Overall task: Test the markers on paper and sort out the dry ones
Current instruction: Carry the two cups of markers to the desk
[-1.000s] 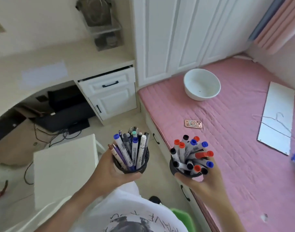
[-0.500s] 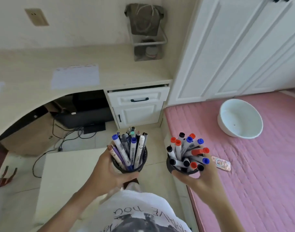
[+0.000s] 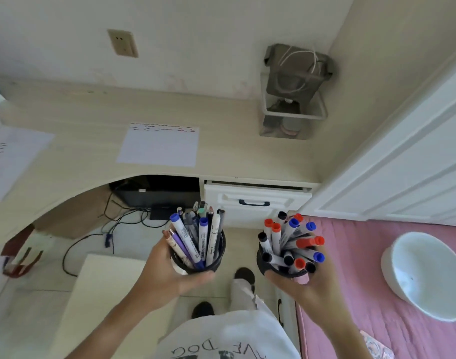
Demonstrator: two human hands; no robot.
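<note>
Right now the markers sit in two dark cups at lower centre of the frame: the left cup [image 3: 199,255] bristles with mixed pens and markers, the right cup [image 3: 286,260] with red, blue and black capped ones. The left hand [image 3: 167,273] wraps its fingers round its cup, and the right hand [image 3: 310,283] cradles the other from below, fingers curled about it. Above them, mid-frame, a sheet of paper [image 3: 158,146] with a row of marks along its top edge lies on the desk [image 3: 92,110]. This looks like the carrying step; next, both cups likely need setting down beside the paper, freeing a hand to uncap one marker.
</note>
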